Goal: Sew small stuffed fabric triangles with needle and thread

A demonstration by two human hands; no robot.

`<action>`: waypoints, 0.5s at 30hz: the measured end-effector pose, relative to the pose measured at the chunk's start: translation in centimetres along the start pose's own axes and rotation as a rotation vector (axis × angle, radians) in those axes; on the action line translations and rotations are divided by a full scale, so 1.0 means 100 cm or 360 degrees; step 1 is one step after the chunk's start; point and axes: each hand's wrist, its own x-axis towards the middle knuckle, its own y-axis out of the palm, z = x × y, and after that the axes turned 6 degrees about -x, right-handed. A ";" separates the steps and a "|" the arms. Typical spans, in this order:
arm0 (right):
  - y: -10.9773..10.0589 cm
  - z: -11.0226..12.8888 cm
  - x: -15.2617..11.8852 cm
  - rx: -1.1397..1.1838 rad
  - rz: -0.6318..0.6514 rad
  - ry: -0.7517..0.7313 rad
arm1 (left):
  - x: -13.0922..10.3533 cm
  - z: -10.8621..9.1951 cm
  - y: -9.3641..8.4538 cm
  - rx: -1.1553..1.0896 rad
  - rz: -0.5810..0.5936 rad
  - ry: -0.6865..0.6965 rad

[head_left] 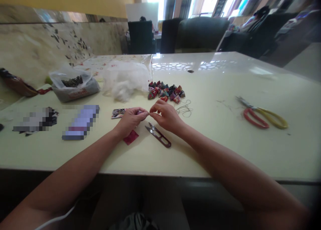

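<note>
My left hand [132, 120] is closed, pinching a small purplish piece of fabric [139, 112] mostly hidden by the fingers. Thumb and forefinger of my right hand [165, 114] are pinched together at the left fingertips; what they grip is too small to make out. Under the left wrist lies a red fabric square [131, 137], and patterned fabric pieces [118, 113] lie just beyond that hand. Thread snips [159, 135] with dark red handles rest below both hands. A loose tangle of thread [185, 109] is right of my right hand, near a pile of small stuffed fabric pieces [167, 91].
Large scissors [262, 114] with red and yellow handles lie at the right. Leftward are a blurred-out phone-like object [81, 122], dark fabric scraps [51, 116] and a bag of dried plant matter [75, 89]. A plastic bag of white stuffing [125, 81] stands behind my hands.
</note>
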 end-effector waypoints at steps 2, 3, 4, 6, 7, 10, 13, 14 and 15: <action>0.002 0.000 0.000 0.0096 0.0025 0.0034 | -0.001 -0.001 0.000 0.0033 0.0003 0.0019; 0.002 0.001 0.000 0.0132 0.0027 0.0042 | -0.001 -0.001 0.000 0.0058 0.0003 0.0032; 0.002 0.001 0.000 0.0158 0.0026 0.0047 | -0.001 -0.002 0.000 0.0091 0.0003 0.0046; 0.002 0.001 0.000 0.0183 0.0017 0.0058 | -0.001 -0.002 -0.001 0.0174 0.0004 0.0080; 0.002 0.002 0.000 0.0190 0.0014 0.0063 | 0.000 -0.003 -0.001 0.0215 0.0007 0.0096; 0.001 0.002 0.001 0.0203 0.0024 0.0058 | 0.000 -0.003 -0.002 0.0306 0.0004 0.0129; 0.000 0.001 0.001 0.0175 0.0034 0.0030 | 0.000 -0.003 -0.002 0.0301 0.0002 0.0119; -0.001 0.001 0.001 0.0157 0.0038 0.0018 | 0.000 -0.003 -0.001 0.0279 0.0012 0.0108; -0.001 0.000 0.002 0.0135 0.0042 0.0007 | 0.000 -0.003 -0.001 0.0246 0.0026 0.0095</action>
